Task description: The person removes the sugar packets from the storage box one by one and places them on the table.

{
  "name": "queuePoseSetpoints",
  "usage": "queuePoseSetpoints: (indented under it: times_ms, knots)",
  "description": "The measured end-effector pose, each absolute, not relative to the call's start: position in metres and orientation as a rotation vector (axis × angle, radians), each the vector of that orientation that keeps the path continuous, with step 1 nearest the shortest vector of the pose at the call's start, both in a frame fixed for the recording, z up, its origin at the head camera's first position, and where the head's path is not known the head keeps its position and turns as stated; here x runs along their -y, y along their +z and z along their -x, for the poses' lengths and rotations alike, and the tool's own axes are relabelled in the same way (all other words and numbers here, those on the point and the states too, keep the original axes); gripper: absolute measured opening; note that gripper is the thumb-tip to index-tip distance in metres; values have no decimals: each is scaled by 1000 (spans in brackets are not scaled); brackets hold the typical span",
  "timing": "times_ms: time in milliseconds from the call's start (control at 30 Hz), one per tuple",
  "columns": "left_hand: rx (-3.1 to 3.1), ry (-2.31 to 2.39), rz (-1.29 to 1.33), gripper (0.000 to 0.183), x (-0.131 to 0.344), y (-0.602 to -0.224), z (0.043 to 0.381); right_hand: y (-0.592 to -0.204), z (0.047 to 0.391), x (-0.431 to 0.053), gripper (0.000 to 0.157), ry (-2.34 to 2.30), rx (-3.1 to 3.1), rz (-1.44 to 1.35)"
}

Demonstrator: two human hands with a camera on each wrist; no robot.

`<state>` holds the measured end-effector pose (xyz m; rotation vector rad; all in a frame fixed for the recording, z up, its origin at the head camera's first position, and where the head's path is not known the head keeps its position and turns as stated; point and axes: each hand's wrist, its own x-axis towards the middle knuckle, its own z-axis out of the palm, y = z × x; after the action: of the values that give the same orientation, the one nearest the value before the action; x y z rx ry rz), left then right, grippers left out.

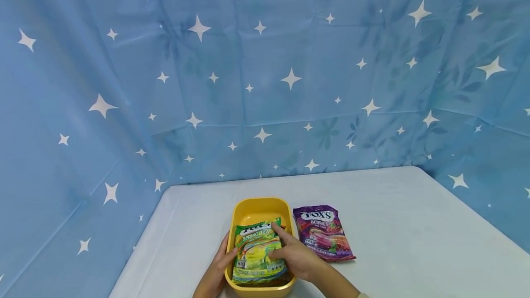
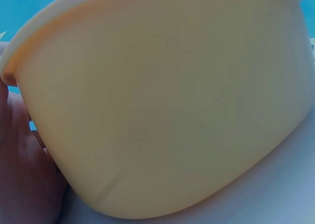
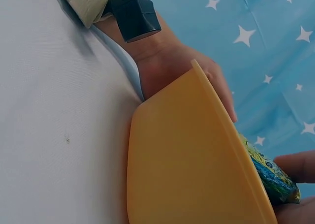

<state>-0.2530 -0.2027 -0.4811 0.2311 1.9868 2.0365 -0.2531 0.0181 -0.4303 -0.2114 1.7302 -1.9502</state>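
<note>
A yellow plastic tub [image 1: 252, 207] stands on the table, with a green and yellow bag of Fox's Spring Tea candy [image 1: 252, 249] in its near part. My right hand [image 1: 300, 257] grips the bag's right side, thumb on its front; the fingers on the far side are partly hidden. In the right wrist view, the bag's end [image 3: 275, 182] shows above the rim between finger and thumb. My left hand [image 1: 214, 270] holds the tub's left wall, thumb over the rim. The tub's side [image 2: 162, 106] fills the left wrist view.
Right of the tub a purple bag of Fox's Berries candy [image 1: 323, 233] lies flat on the white table [image 1: 397, 224]. Behind the table hangs a blue curtain [image 1: 265, 100] with white stars. Something brownish [image 1: 283, 280] shows beneath the green bag inside the tub.
</note>
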Motion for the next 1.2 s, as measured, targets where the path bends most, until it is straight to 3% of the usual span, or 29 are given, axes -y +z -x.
queuePoseSetpoints:
  times_ms: [1200]
  knots:
    - [-1874, 2025, -336, 74, 210, -483, 256, -439, 246, -26, 81, -2184, -1571, 294]
